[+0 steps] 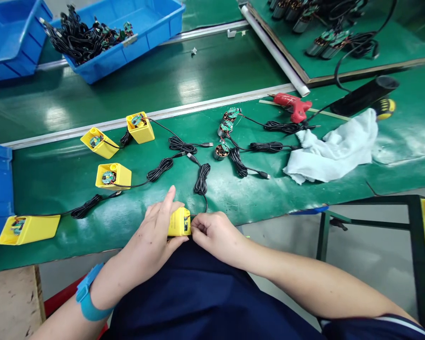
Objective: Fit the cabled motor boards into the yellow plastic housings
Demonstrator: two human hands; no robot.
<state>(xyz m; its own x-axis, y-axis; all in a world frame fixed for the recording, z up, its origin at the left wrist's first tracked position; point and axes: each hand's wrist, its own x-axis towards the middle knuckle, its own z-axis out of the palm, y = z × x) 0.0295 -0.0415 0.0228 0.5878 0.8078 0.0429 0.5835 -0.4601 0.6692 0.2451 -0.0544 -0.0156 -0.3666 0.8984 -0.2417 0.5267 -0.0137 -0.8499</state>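
Note:
At the table's near edge my left hand [156,229] is closed around a small yellow plastic housing [179,223], its thumb below and fingers above. The housing's open end faces right, and part of a circuit board shows inside. My right hand [217,236] is at that opening with thumb and fingers pinched together on the black cable where it enters the housing. The fingertips partly hide the grip. From there the cable runs up to a tied bundle [202,179] with a USB plug [192,157] on its end.
Several yellow housings [140,128] with boards and cables lie to the left. Motors with circuit boards [222,150], a red glue gun [293,106], a white cloth [335,148] and a black tube [364,96] lie right. A blue bin [127,59] of cabled boards stands behind.

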